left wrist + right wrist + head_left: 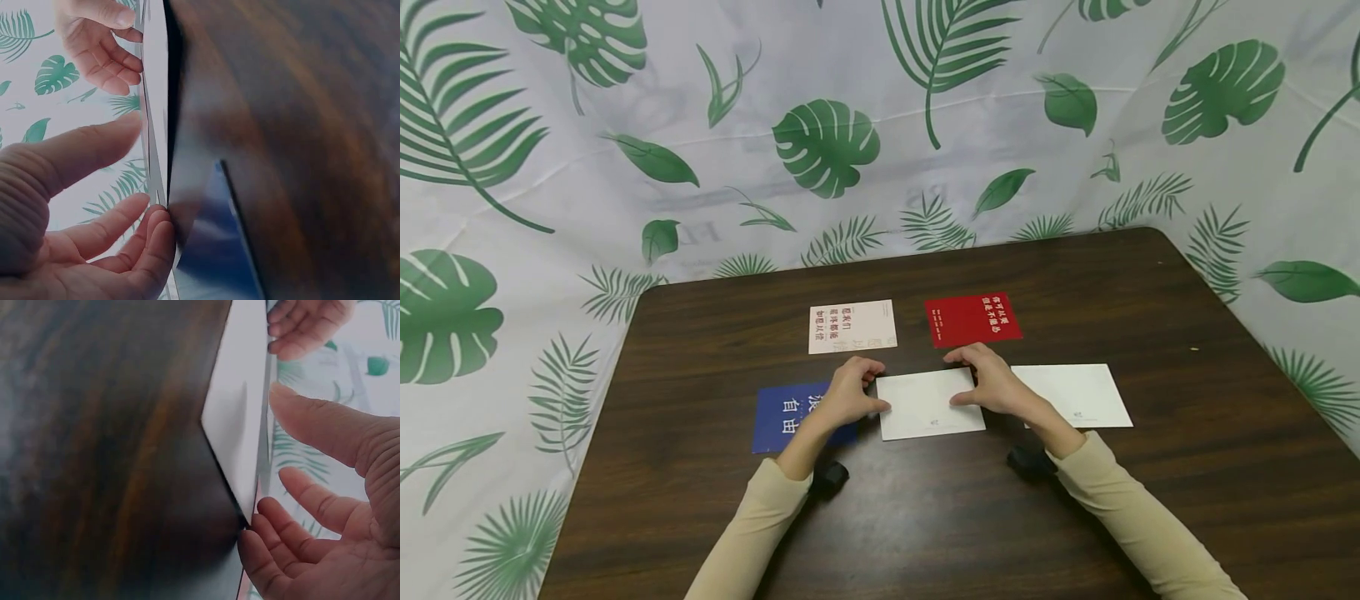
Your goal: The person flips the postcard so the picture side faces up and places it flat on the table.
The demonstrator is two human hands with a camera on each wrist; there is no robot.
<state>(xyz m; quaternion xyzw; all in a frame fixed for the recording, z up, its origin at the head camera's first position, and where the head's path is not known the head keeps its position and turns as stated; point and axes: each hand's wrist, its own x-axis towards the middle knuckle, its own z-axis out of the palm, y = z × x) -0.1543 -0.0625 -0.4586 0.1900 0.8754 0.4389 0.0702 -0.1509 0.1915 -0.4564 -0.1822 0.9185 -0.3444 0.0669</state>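
Note:
A plain white card (pixel 931 408) with a small faint mark near its lower edge lies in front of me between both hands. At its left edge is my left hand (pixel 848 397); the left wrist view has its lower fingers (pixel 159 244) touching the card's edge, thumb apart. My right hand (pixel 997 388) is at the other side, its thumb over the card in the head view. In the right wrist view, its lower fingers (pixel 259 562) meet a corner of the card (pixel 237 419). Fingers on both hands look loosely bent. The card's underside is hidden.
Behind lie a pale card with red writing (pixel 853 327) and a red card (pixel 973 320). A blue card (pixel 773 419) is partly under my left arm; another white card (pixel 1078 393) is at right. The dark wooden table (pixel 925 533) meets a leaf-patterned cloth (pixel 730 200).

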